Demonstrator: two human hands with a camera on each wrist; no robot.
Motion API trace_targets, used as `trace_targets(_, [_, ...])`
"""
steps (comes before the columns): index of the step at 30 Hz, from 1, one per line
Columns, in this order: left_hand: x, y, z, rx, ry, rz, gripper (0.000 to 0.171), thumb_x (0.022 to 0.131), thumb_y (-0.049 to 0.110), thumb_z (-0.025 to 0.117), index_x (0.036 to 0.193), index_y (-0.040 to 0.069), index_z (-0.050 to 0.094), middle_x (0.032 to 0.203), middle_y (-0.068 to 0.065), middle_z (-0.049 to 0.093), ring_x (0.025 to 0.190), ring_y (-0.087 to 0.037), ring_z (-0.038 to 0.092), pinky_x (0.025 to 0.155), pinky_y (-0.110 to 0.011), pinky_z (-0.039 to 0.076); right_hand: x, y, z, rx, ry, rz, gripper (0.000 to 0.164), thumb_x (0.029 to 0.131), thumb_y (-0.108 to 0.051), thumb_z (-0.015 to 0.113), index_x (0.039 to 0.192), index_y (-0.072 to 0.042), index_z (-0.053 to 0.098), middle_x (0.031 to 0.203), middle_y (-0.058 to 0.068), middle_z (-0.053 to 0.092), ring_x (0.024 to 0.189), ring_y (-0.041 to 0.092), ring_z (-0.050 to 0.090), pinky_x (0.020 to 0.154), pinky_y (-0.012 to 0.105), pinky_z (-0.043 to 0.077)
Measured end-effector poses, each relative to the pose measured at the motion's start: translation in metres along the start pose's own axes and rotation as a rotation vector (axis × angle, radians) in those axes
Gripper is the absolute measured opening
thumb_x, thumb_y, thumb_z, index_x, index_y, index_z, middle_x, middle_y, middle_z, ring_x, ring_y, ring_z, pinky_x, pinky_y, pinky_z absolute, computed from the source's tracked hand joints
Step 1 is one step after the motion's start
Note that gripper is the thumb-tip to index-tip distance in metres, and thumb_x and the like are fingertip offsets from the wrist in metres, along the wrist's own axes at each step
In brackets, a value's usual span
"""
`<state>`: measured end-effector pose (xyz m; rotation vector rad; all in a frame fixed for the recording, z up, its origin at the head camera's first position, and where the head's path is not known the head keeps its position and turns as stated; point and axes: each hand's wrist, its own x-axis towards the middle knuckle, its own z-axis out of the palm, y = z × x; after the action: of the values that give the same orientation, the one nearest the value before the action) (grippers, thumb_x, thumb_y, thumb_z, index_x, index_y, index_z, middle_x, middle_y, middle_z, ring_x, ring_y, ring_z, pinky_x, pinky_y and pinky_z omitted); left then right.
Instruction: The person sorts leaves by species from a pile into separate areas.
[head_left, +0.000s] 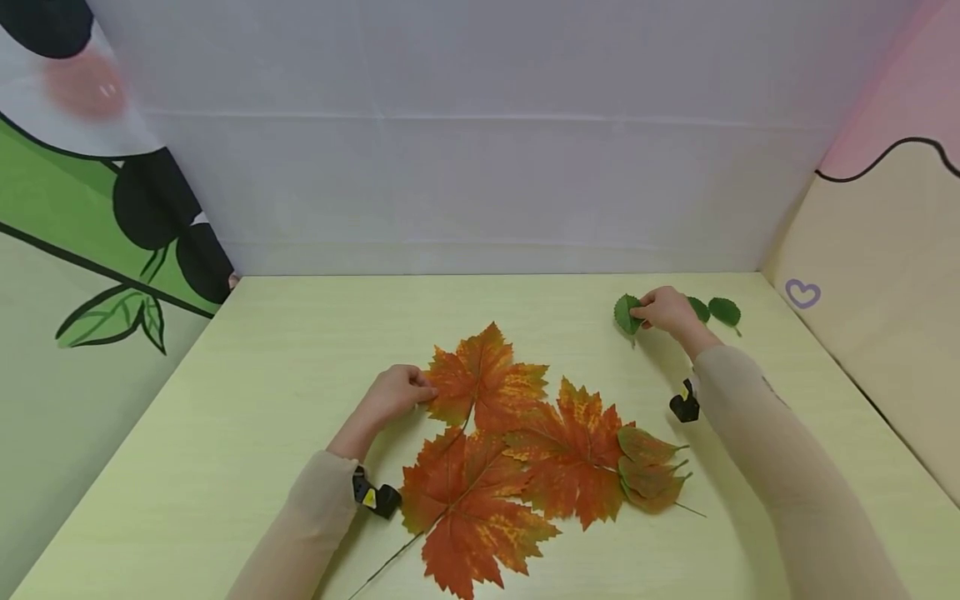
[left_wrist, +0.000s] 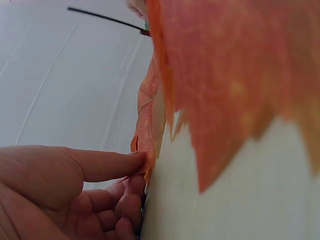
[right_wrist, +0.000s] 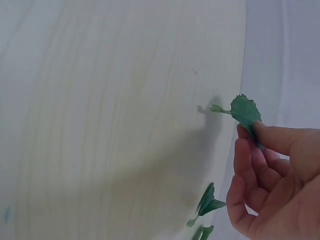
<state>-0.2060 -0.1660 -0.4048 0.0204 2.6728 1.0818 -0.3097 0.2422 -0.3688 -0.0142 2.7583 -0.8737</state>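
Between thumb and fingers my left hand (head_left: 395, 389) pinches the left edge of the upper orange maple leaf (head_left: 487, 379). The left wrist view shows the thumb pressing on that leaf edge (left_wrist: 145, 155). Two more large orange leaves lie close by, the lower leaf (head_left: 472, 508) and the right-hand leaf (head_left: 573, 458), overlapping one another. At the far right, my right hand (head_left: 669, 310) pinches a small green leaf (head_left: 627, 314) by its edge. In the right wrist view this green leaf (right_wrist: 245, 108) is held near the tabletop, its short stem pointing left.
Two other green leaves lie past my right hand, one the rightmost leaf (head_left: 724, 311). A small bunch of orange-green leaves (head_left: 651, 471) overlaps the right-hand maple leaf. The pale wooden table (head_left: 300, 333) meets a grey-white backdrop (head_left: 487, 192) behind and printed panels at both sides.
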Motion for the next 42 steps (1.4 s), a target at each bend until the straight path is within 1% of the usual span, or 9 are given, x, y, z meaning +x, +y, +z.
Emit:
trace_targets(4, [0.0, 0.001, 0.0, 0.002, 0.001, 0.002, 0.015, 0.086, 0.019, 0.061, 0.08, 0.004, 0.061, 0.076, -0.006, 0.06, 0.059, -0.016, 0.042, 0.053, -0.027, 0.032, 0.001, 0.001, -0.001, -0.023, 0.025, 0.014, 0.044, 0.092, -0.023, 0.051, 0.123, 0.009, 0.049, 0.115, 0.027, 0.056, 0.1, 0.037, 0.056, 0.09, 0.052, 0.039])
trace_targets(9, [0.001, 0.001, 0.0, 0.007, 0.004, 0.002, 0.016, 0.085, 0.019, 0.062, 0.079, 0.004, 0.06, 0.073, -0.006, 0.058, 0.059, -0.016, 0.041, 0.053, -0.026, 0.032, 0.004, 0.007, -0.003, -0.056, 0.1, 0.058, 0.045, 0.09, -0.031, 0.054, 0.119, 0.004, 0.054, 0.105, 0.022, 0.063, 0.096, 0.035, 0.057, 0.08, 0.047, 0.044])
trace_targets(17, [0.002, 0.002, 0.0, 0.01, 0.006, 0.003, 0.015, 0.085, 0.019, 0.062, 0.079, 0.005, 0.06, 0.074, -0.006, 0.059, 0.06, -0.016, 0.042, 0.054, -0.026, 0.032, 0.009, 0.014, -0.003, -0.033, 0.168, 0.104, 0.044, 0.09, -0.032, 0.054, 0.118, 0.001, 0.055, 0.108, 0.021, 0.062, 0.093, 0.033, 0.059, 0.07, 0.041, 0.044])
trace_targets(21, [0.0, 0.002, -0.001, 0.009, 0.004, 0.002, 0.016, 0.086, 0.019, 0.062, 0.079, 0.005, 0.06, 0.074, -0.006, 0.059, 0.059, -0.016, 0.042, 0.053, -0.026, 0.032, 0.009, 0.014, -0.003, -0.048, 0.182, 0.115, 0.042, 0.089, -0.034, 0.055, 0.115, 0.0, 0.057, 0.104, 0.019, 0.064, 0.09, 0.031, 0.059, 0.065, 0.038, 0.043])
trace_targets(25, [0.0, 0.002, -0.002, 0.017, 0.007, 0.0, 0.016, 0.086, 0.019, 0.061, 0.079, 0.005, 0.06, 0.074, -0.006, 0.059, 0.059, -0.016, 0.042, 0.053, -0.026, 0.033, 0.009, 0.014, -0.004, -0.075, 0.201, 0.128, 0.042, 0.087, -0.035, 0.057, 0.111, -0.001, 0.059, 0.11, 0.02, 0.061, 0.088, 0.03, 0.057, 0.061, 0.033, 0.041])
trace_targets(28, [0.0, 0.002, -0.002, 0.018, 0.009, -0.001, 0.016, 0.086, 0.019, 0.061, 0.079, 0.005, 0.06, 0.074, -0.006, 0.059, 0.059, -0.016, 0.042, 0.053, -0.026, 0.033, 0.01, 0.015, -0.004, -0.105, 0.218, 0.145, 0.041, 0.087, -0.036, 0.058, 0.109, -0.001, 0.06, 0.114, 0.021, 0.057, 0.082, 0.027, 0.056, 0.058, 0.031, 0.039])
trace_targets(33, [0.001, 0.002, -0.001, 0.01, 0.001, -0.003, 0.015, 0.086, 0.019, 0.061, 0.08, 0.005, 0.061, 0.075, -0.006, 0.059, 0.059, -0.016, 0.043, 0.053, -0.026, 0.033, 0.011, 0.019, -0.003, -0.152, 0.219, 0.172, 0.041, 0.086, -0.037, 0.059, 0.107, -0.002, 0.062, 0.112, 0.02, 0.058, 0.066, 0.019, 0.051, 0.053, 0.029, 0.037])
trace_targets(36, [0.0, 0.003, 0.0, 0.008, 0.001, -0.007, 0.015, 0.086, 0.018, 0.062, 0.08, 0.004, 0.061, 0.074, -0.006, 0.059, 0.059, -0.016, 0.042, 0.053, -0.026, 0.033, 0.011, 0.022, -0.002, -0.16, 0.22, 0.174, 0.041, 0.085, -0.038, 0.059, 0.108, -0.003, 0.061, 0.112, 0.02, 0.058, 0.064, 0.019, 0.051, 0.053, 0.029, 0.037])
trace_targets(42, [0.0, 0.003, 0.0, 0.015, 0.003, -0.015, 0.016, 0.085, 0.019, 0.062, 0.079, 0.005, 0.06, 0.072, -0.006, 0.057, 0.058, -0.016, 0.042, 0.052, -0.026, 0.033, 0.008, 0.022, -0.004, -0.173, 0.24, 0.16, 0.04, 0.086, -0.039, 0.058, 0.106, -0.004, 0.062, 0.108, 0.018, 0.06, 0.073, 0.023, 0.055, 0.058, 0.032, 0.037])
